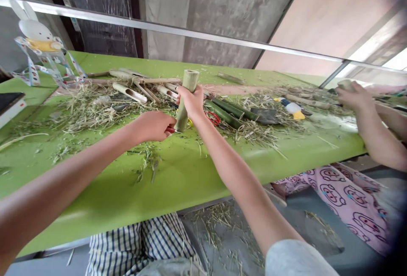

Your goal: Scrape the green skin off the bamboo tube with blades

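Observation:
A pale bamboo tube [190,82] stands nearly upright, leaning slightly, over the green table [178,178]. My right hand [193,100] is wrapped round its middle. Low on the tube's left side, my left hand [155,126] is closed on a small knife with a red handle [170,130]. Its short metal tip lies by the tube's lower end. Dark green bamboo pieces [227,115] lie to the right, beside a red ring-shaped handle [213,118]. Split bamboo pieces [130,93] rest behind my left hand.
Bamboo shavings [85,110] litter the table. A white rabbit figure [38,32] stands at the far left, near a dark flat object [11,102]. A small plush-like toy [292,108] lies among the shavings. Another person's hand [356,96] holds something at the right. A metal rail [190,30] crosses behind.

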Motion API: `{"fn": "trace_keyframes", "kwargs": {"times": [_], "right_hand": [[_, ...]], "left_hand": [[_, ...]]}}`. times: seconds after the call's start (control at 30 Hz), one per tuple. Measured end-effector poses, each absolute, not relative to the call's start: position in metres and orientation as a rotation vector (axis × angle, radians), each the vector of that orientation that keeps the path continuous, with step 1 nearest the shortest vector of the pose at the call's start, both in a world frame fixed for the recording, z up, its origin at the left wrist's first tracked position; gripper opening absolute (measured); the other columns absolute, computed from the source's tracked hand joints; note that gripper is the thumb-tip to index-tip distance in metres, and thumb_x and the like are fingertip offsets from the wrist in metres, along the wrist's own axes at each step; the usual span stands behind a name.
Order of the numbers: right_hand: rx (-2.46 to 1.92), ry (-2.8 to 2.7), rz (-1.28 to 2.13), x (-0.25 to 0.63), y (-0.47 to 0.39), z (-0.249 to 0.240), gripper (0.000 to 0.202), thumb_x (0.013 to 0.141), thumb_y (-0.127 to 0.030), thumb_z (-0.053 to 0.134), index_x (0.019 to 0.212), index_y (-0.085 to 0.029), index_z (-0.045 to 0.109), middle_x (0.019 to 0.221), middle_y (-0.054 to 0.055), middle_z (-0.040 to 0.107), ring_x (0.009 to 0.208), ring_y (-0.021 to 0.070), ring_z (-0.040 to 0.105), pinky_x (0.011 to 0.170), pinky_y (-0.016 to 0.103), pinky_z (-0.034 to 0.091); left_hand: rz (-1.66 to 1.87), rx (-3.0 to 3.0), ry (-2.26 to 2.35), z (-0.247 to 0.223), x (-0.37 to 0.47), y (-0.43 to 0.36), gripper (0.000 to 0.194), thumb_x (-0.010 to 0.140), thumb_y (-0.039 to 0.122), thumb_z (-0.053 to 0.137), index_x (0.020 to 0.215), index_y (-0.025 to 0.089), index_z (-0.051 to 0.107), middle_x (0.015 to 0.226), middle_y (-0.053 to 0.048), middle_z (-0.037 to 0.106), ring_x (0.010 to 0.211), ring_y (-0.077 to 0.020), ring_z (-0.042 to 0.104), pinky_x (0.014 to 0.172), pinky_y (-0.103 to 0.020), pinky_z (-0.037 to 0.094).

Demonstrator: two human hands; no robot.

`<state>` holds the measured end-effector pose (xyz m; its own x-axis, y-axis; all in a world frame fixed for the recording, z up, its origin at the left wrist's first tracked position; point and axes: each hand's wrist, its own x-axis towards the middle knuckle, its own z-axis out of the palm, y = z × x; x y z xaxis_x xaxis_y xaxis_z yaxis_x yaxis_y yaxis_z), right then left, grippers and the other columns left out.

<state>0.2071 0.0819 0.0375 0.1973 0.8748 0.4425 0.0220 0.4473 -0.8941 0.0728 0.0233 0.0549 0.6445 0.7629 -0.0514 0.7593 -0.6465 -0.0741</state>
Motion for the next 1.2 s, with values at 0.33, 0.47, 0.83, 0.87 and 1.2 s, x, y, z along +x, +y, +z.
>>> {"fn": "trace_keyframes", "kwargs": {"times": [0.33,0.47,0.83,0.87,1.2], "right_hand": [[-0.935,-1.294,0.736,0.21,0.075,0.039,0.009,0.063,-0.026,0.053,0.065,-0.02,0.046,0.049,-0.004,0.047,0.044,0.0102,0.049,0.045,0.026,0.042],[-0.954,-1.315,0.741,0.209,0.071,0.04,0.009,0.064,-0.025,0.053,0.068,-0.02,0.047,0.05,-0.004,0.047,0.045,0.0103,0.049,0.046,0.026,0.042],[-0.95,-1.306,0.739,0.209,0.072,0.04,0.009,0.066,-0.024,0.053,0.072,-0.019,0.048,0.051,-0.004,0.046,0.048,0.0107,0.051,0.047,0.026,0.043],[-0.952,-1.302,0.74,0.209,0.072,0.04,0.009,0.067,-0.024,0.053,0.072,-0.019,0.048,0.051,-0.004,0.047,0.048,0.0105,0.051,0.047,0.025,0.043],[-0.917,-1.315,0.73,0.208,0.074,0.039,0.012,0.068,-0.022,0.051,0.062,-0.02,0.041,0.049,-0.005,0.045,0.044,0.0076,0.048,0.044,0.022,0.042]], "left_hand": [[0.114,-2.763,-1.277,0.067,0.06,0.02,0.023,0.078,0.033,0.044,0.087,0.023,0.062,0.074,-0.003,0.064,0.065,-0.0144,0.057,0.055,-0.024,0.034],[0.132,-2.77,-1.312,0.064,0.06,0.021,0.021,0.076,0.032,0.046,0.086,0.023,0.062,0.076,-0.002,0.064,0.066,-0.0148,0.057,0.058,-0.025,0.036],[0.196,-2.658,-1.259,0.06,0.071,0.013,0.022,0.078,0.028,0.041,0.088,0.023,0.06,0.074,-0.002,0.064,0.064,-0.0144,0.054,0.054,-0.024,0.032],[0.199,-2.66,-1.265,0.059,0.072,0.013,0.022,0.078,0.028,0.041,0.088,0.023,0.06,0.073,-0.003,0.063,0.064,-0.0144,0.054,0.054,-0.024,0.033],[0.164,-2.725,-1.403,0.063,0.078,0.014,0.023,0.073,0.027,0.047,0.089,0.021,0.062,0.076,-0.003,0.065,0.064,-0.0145,0.055,0.056,-0.024,0.036]]}}
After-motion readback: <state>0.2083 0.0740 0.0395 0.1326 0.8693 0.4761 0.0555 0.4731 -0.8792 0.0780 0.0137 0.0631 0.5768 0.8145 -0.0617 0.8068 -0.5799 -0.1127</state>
